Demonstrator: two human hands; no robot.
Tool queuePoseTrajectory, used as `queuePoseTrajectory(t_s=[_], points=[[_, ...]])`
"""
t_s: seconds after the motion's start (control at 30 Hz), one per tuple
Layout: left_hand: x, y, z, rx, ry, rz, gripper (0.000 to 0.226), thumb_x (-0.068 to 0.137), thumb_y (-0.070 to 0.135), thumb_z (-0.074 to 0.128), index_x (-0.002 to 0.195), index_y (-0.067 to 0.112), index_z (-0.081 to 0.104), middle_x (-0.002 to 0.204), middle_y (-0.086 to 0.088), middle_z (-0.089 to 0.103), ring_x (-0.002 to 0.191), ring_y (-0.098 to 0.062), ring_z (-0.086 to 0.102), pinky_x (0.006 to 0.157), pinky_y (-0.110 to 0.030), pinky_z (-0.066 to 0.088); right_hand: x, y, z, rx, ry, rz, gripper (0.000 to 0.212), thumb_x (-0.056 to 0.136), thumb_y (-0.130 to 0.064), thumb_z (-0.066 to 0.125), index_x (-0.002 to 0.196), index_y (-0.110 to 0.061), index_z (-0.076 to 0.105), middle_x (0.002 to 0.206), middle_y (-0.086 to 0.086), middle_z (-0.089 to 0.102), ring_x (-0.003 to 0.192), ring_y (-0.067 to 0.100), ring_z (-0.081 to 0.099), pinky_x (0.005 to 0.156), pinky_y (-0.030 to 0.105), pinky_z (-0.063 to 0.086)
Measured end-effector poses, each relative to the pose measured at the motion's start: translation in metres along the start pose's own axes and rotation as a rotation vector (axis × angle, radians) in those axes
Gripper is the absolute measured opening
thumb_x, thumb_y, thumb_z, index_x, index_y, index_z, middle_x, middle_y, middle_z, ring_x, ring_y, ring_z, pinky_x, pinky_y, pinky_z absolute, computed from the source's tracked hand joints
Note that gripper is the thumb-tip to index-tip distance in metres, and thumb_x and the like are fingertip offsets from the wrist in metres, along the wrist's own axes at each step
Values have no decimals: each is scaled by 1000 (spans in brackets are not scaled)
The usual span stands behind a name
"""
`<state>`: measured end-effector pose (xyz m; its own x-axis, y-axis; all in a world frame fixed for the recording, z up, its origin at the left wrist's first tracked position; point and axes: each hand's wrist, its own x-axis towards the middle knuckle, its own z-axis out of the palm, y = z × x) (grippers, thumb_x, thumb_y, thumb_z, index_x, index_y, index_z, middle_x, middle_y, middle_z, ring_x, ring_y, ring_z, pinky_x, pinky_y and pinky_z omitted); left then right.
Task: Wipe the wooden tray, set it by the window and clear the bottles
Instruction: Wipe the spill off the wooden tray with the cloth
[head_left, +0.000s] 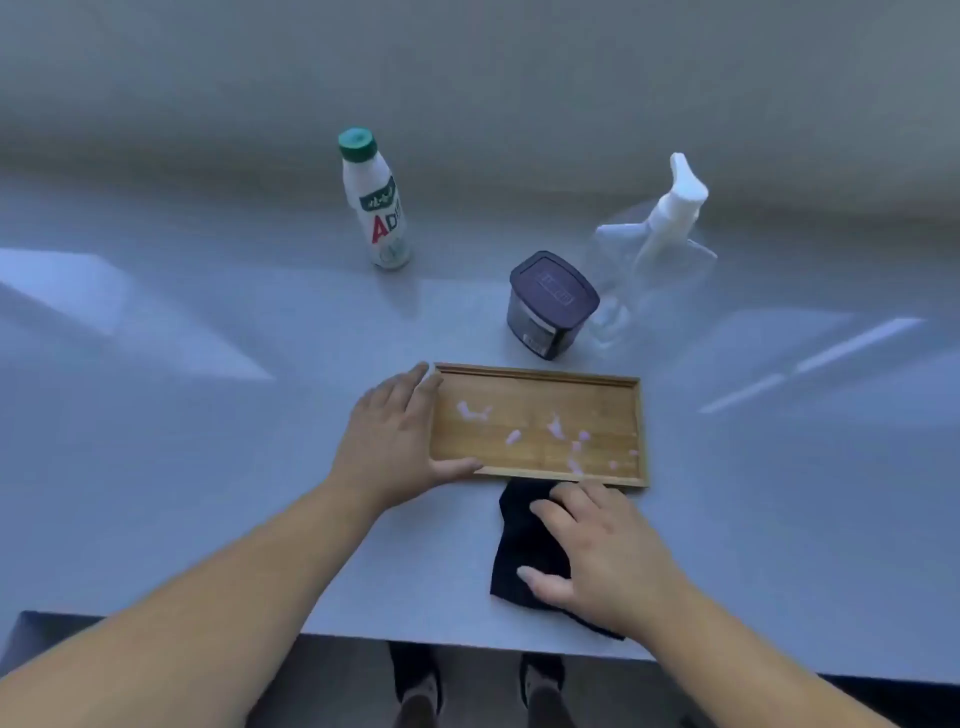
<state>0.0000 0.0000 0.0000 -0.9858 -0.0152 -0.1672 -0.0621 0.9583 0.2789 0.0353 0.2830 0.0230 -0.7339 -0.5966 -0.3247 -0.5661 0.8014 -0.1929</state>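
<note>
A shallow wooden tray lies on the table in front of me, with several small pink smears across its floor. My left hand grips the tray's left end, thumb on the near rim and fingers at the far corner. A black cloth lies just below the tray's near edge, and my right hand rests spread on top of it. Behind the tray stand a white bottle with a green cap, a clear spray bottle with a white trigger, and a dark square lidded jar.
The pale table ends at a front edge close to my body, with my feet visible below it. A grey wall or sill runs along the back behind the bottles. Bright light patches fall on the left and right of the tabletop.
</note>
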Motion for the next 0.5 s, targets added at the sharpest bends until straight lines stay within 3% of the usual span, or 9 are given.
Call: queuePoseTrajectory(t_s=[0.2, 0.4, 0.5], points=[[12, -6, 23, -4, -27, 20, 145, 54, 105, 51, 163, 12, 27, 171, -2, 26, 153, -29, 28, 126, -55, 18, -12, 2, 31, -70, 1, -21, 85, 69, -74, 66, 133, -18, 70, 132, 11, 68, 119, 37, 64, 97, 51, 57], [9, -16, 40, -66, 30, 29, 149, 56, 103, 52, 163, 4, 22, 169, -11, 29, 157, -24, 20, 130, -43, -1, -13, 9, 45, 6, 196, -57, 51, 76, -39, 79, 122, -17, 74, 125, 12, 70, 114, 37, 64, 93, 50, 57], [9, -18, 46, -50, 39, 54, 146, 59, 103, 48, 163, 5, 21, 168, -12, 31, 156, -25, 23, 129, -50, 6, -12, 10, 42, 90, 253, -41, 33, 80, -29, 79, 110, -16, 76, 115, 8, 71, 108, 34, 65, 89, 48, 57]])
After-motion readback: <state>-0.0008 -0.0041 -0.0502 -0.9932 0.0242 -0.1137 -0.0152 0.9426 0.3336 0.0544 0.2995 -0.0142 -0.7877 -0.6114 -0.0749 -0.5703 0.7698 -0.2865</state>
